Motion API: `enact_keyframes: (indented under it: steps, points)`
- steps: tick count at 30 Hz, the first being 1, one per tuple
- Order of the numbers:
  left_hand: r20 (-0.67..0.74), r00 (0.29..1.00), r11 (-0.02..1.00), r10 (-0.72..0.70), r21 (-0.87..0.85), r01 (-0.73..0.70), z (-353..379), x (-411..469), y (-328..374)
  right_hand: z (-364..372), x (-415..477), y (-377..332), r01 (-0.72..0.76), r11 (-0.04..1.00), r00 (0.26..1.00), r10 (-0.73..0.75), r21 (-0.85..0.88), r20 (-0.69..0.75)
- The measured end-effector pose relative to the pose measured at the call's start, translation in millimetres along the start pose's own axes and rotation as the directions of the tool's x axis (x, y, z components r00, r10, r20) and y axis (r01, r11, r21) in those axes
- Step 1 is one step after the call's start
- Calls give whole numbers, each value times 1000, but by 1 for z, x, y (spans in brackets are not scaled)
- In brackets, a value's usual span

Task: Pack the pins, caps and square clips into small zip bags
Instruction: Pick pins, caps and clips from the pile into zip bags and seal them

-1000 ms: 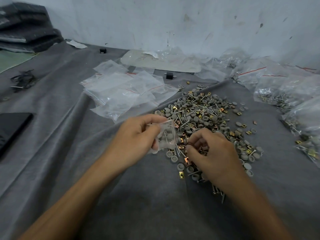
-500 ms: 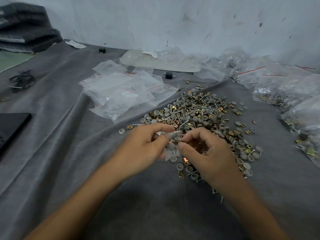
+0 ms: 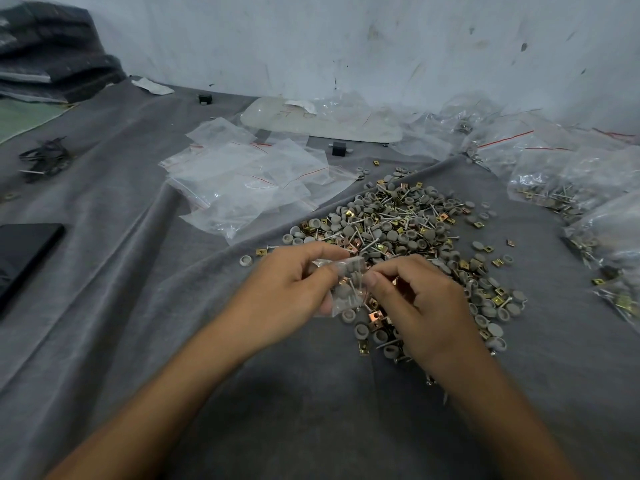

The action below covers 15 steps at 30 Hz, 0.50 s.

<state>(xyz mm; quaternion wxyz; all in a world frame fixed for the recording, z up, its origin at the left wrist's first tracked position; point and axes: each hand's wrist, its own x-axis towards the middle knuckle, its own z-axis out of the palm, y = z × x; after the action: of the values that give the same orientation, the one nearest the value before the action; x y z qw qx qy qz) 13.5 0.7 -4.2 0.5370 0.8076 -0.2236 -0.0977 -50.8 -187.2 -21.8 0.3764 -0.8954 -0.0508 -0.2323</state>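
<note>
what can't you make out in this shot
All head view.
Seal of the small zip bag, open or closed: covered by the left hand and right hand pinching it.
Piece count inside: glare on plastic, too small.
Near side of the pile of parts: under the right hand.
Most of the black flat object: cut by left edge.
Some filled bags: cut by right edge.

Left hand grips a small clear plastic zip bag by its left side. Right hand pinches the bag's right edge between thumb and forefinger. Inside the bag: grey round caps, a pin, a copper-coloured clip. Just behind and beneath the hands, a loose heap of grey caps, steel pins and brass square clips lies on the grey cloth. Empty clear zip bags are stacked behind-left, filled bags at far right.
</note>
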Motion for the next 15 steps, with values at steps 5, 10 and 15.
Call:
enact_keyframes:
  steps: [5, 10, 15]
  points:
    - [-23, 1000, 999, -14, -31, 13, -3, 2, -1, -12, 2, 11, -42, 990, 996, 52, -137, 70]
    - [-26, 1000, 999, -16, -34, 15, -5, 3, -4, -10, -2, 15, 7, 928, 976, 75, -372, 205]
    - [-22, 1000, 999, -18, -27, 17, -5, 3, -5, -12, -4, 15, 15, 911, 952, 114, -413, 285]
